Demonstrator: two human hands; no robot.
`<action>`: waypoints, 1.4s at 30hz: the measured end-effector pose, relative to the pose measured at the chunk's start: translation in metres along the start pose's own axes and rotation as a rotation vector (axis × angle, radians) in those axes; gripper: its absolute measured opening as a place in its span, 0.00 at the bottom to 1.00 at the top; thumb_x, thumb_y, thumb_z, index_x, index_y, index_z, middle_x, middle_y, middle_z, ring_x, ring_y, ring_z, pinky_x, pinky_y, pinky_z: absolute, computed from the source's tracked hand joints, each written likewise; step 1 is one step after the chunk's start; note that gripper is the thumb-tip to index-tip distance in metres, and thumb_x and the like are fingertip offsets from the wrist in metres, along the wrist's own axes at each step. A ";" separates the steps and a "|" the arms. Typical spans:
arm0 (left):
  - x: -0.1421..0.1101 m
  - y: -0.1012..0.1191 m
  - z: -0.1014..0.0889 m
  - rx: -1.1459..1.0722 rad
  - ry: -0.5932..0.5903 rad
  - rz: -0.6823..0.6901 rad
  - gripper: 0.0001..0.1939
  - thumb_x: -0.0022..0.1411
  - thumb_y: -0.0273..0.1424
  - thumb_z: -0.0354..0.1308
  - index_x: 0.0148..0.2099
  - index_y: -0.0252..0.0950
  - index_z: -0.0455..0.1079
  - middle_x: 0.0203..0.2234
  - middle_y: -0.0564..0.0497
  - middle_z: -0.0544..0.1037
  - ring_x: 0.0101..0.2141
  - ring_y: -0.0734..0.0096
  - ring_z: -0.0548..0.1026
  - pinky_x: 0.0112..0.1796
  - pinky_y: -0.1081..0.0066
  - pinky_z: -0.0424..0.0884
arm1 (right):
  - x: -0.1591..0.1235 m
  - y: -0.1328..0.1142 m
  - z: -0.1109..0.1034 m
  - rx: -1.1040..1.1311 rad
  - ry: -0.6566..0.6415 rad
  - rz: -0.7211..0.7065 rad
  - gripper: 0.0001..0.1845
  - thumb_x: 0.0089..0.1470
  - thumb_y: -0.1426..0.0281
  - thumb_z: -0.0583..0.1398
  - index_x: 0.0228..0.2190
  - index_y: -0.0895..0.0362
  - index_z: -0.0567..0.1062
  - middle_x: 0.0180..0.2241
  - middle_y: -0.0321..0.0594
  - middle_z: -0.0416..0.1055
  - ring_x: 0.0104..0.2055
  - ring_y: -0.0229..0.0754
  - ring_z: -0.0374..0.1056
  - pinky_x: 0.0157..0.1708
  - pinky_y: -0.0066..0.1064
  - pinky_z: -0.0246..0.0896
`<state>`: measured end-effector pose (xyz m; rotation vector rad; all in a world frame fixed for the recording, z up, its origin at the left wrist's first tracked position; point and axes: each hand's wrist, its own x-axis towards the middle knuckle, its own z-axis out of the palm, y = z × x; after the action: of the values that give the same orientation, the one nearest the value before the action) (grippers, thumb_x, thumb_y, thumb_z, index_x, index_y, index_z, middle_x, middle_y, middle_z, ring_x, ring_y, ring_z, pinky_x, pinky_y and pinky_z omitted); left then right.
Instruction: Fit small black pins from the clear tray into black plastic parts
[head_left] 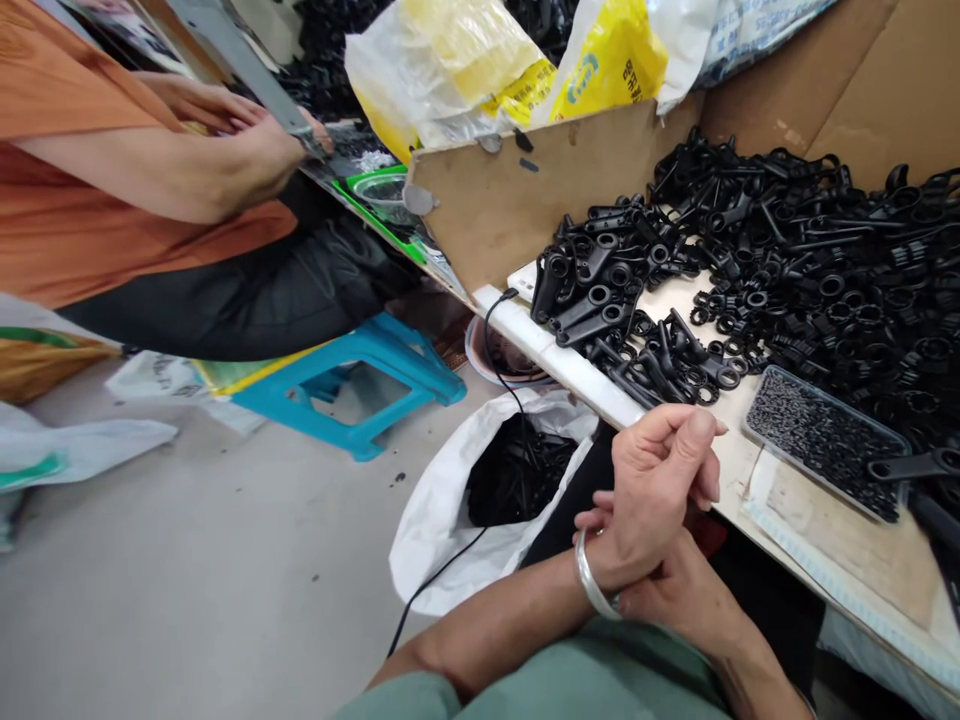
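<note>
Wrist (pixel 613 560) clasped here beside a pale, white-edged surface (pixel 667 294).
L hand (pixel 654 488) curled into a loose fist; R hand (pixel 684 594) wrapped round that wrist, nr a silver metal bangle (pixel 586 580). Black plastic lever-shaped parts (pixel 592 326) heaped on surface just beyond, w/ clear rectangular plastic box (pixel 814 479) alongside.

Head camera (sole view) looks forward and down, hands (pixel 654 490) close.

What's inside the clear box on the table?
Lots of tiny black bits are in the box. A bigger black part covers some near one end, and the bits hide the bottom.
</note>
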<state>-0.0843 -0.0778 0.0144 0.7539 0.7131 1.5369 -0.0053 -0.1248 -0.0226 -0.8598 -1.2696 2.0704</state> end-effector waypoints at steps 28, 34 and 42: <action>0.088 0.021 -0.052 1.811 -0.811 0.418 0.11 0.74 0.31 0.49 0.44 0.36 0.72 0.38 0.49 0.75 0.42 0.64 0.69 0.42 0.63 0.53 | -0.052 -0.012 -0.046 -0.280 0.322 0.187 0.22 0.54 0.59 0.66 0.50 0.52 0.79 0.46 0.46 0.79 0.47 0.47 0.76 0.52 0.44 0.71; 0.084 0.001 -0.031 1.762 -0.785 0.354 0.09 0.73 0.32 0.52 0.43 0.33 0.70 0.37 0.48 0.77 0.40 0.64 0.72 0.39 0.66 0.54 | -0.085 -0.028 -0.075 -0.324 0.556 0.015 0.20 0.52 0.58 0.68 0.45 0.53 0.82 0.41 0.49 0.81 0.40 0.47 0.79 0.44 0.40 0.77; 0.070 -0.022 -0.003 1.614 -0.797 0.325 0.12 0.72 0.27 0.50 0.38 0.31 0.72 0.34 0.46 0.78 0.39 0.64 0.75 0.39 0.67 0.60 | -0.114 -0.023 -0.086 -0.413 0.704 -0.042 0.19 0.53 0.58 0.68 0.44 0.54 0.82 0.38 0.49 0.81 0.35 0.46 0.79 0.37 0.36 0.79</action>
<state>-0.0784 -0.0058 -0.0009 2.5555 1.1427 0.4636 0.1361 -0.1523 -0.0056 -1.5514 -1.2846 1.2776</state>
